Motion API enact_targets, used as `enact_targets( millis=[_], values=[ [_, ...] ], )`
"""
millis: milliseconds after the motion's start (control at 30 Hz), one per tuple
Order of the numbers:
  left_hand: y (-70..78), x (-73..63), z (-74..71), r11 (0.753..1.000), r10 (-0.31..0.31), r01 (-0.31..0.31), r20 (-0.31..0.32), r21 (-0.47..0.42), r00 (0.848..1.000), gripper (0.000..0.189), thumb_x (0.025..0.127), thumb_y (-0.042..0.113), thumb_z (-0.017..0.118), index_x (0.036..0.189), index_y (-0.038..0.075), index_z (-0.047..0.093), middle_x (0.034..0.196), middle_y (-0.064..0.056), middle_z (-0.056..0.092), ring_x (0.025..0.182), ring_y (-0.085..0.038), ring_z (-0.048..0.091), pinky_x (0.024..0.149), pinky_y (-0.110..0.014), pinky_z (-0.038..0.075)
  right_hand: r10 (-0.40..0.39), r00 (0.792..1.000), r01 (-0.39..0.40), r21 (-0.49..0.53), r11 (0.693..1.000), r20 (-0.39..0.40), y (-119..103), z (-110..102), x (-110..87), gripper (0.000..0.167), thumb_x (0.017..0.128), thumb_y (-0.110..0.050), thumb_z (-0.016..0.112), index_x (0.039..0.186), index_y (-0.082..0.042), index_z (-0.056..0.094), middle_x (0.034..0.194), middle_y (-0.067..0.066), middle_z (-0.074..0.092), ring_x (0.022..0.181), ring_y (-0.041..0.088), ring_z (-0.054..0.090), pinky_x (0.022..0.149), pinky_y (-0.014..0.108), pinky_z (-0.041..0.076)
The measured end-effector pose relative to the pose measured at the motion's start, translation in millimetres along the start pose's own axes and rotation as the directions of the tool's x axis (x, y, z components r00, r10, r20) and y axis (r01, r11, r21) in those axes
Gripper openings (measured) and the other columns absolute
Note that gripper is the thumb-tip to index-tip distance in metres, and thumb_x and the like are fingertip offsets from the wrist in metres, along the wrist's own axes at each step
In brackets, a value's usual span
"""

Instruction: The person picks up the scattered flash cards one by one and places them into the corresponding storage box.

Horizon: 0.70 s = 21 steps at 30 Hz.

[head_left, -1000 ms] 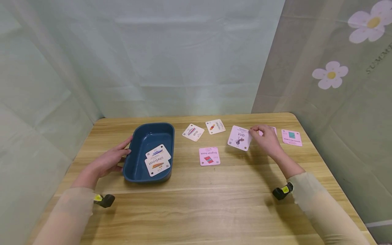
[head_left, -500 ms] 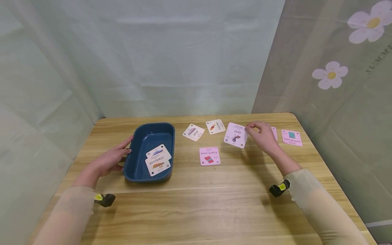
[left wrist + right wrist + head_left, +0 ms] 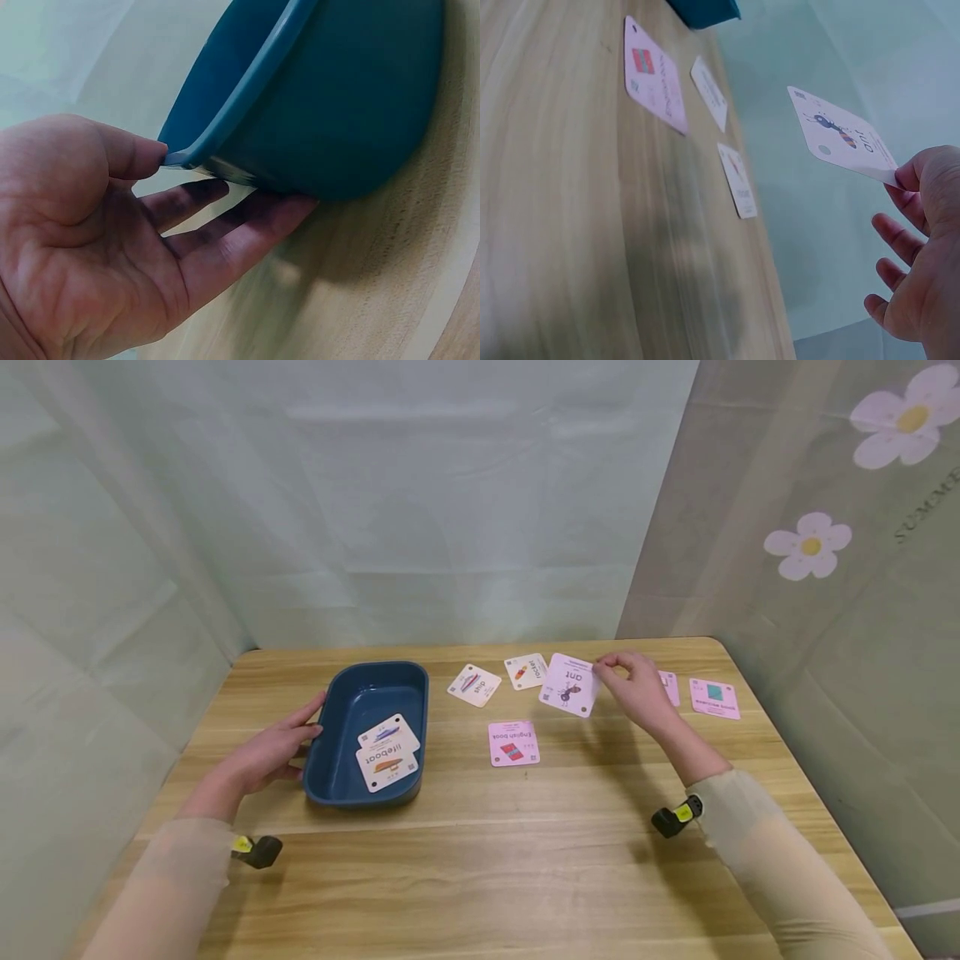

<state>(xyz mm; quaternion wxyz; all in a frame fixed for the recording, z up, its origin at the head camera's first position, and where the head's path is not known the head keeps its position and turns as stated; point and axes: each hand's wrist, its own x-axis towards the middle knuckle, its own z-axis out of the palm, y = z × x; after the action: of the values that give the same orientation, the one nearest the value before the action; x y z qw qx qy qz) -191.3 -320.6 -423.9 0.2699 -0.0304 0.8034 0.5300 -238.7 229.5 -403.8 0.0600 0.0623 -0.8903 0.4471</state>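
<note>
My right hand (image 3: 636, 689) pinches one corner of a pink flash card printed "ant" (image 3: 570, 685) between thumb and index finger, raised above the table; the other fingers are loosely bent in the right wrist view. My left hand (image 3: 273, 747) grips the left side of a deep blue plastic tub (image 3: 365, 672), thumb at the rim (image 3: 225, 120) and fingers against the outer wall below. Inside the tub, a "lifeboat" card (image 3: 386, 764) overlaps another boat card (image 3: 390, 731).
On the wooden table lie a "ship" card (image 3: 474, 685), a "rocket" card (image 3: 525, 671), a pink "English book" card (image 3: 513, 743) and another pink card (image 3: 714, 697). One more pink card (image 3: 670, 687) is partly hidden behind my right hand. Cloth curtains (image 3: 450, 527) surround the table.
My right hand has moved left and slightly toward the back with the ant card, which now overlaps the rocket card's edge in the head view. My left hand and the tub have stayed put.
</note>
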Motion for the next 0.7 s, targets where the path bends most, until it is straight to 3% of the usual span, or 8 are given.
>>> enact_targets(
  millis=[267, 700],
  values=[
    [1.7, -0.9, 0.6, 0.999, -0.012, 0.012, -0.010, 0.030, 1.000, 0.064, 0.113, 0.028, 0.033, 0.162, 0.043, -0.005, 0.165, -0.033, 0.001, 0.142, -0.058, 0.028, 0.091, -0.056, 0.053, -0.047, 0.998, 0.049, 0.079, 0.996, -0.028, -16, 11, 8.7, 0.023, 0.101, -0.022, 0.063, 0.100, 0.000, 0.069, 0.127, 0.016, 0.064, 0.127, 0.035, 0.048, 0.108, 0.051, 0.030],
    [1.8, -1.7, 0.9, 0.999, -0.014, 0.015, -0.010, 0.047, 1.000, 0.063, 0.113, 0.028, 0.031, 0.162, 0.043, -0.006, 0.164, -0.035, 0.001, 0.142, -0.059, 0.028, 0.093, -0.058, 0.052, -0.075, 0.997, 0.079, 0.111, 0.991, -0.034, -38, 29, 17.8, 0.021, 0.099, -0.021, 0.065, 0.100, -0.001, 0.071, 0.124, 0.014, 0.066, 0.124, 0.033, 0.053, 0.110, 0.050, 0.032]
  ],
)
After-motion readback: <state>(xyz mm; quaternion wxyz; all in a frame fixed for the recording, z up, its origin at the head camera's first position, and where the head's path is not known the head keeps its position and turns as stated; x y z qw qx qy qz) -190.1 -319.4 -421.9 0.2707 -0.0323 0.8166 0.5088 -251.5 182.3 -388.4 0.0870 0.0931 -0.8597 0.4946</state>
